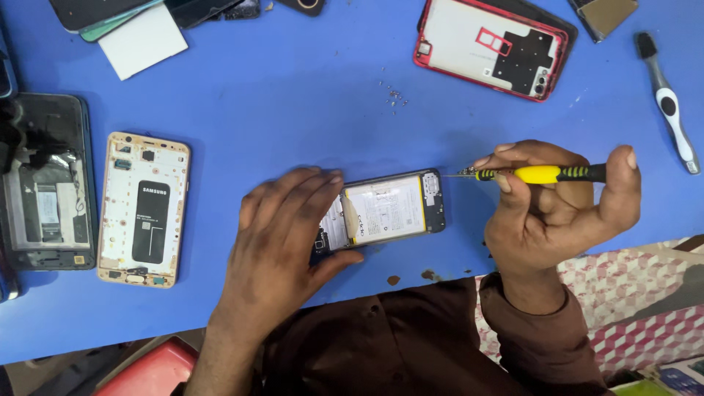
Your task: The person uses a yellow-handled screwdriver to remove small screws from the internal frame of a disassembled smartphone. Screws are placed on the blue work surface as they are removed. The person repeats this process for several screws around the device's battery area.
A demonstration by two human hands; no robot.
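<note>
A: What are the hands doing?

B: The left hand (282, 235) lies flat, fingers nearly straight and together, pressing on the left part of an opened phone (389, 209); the thumb hooks its near edge. The right hand (550, 205) is curled shut around a yellow-handled screwdriver (539, 174), pinched between fingertips and thumb.

A: Where does the tool point?

B: It lies nearly level, long axis left to right, tip leftward, meeting the phone's upper right corner.

A: And the phone?

B: On the blue table (293, 110), close to the near edge, just in front of the person's brown shirt (396, 345). Its long axis runs left to right, slightly tilted, right end farther away. The back is off, the pale battery showing.

A: Room around it?

B: Bare blue surface lies beyond it and to its left. A few tiny screws (394, 94) sit well beyond. Further left a gold-framed phone (145, 209) lies lengthwise toward the person, next to a dark opened phone (48, 183) by the left edge. A red-framed phone back (491, 48) lies at the far right, a brush (669, 103) near the right edge, white card (143, 40) far left.
</note>
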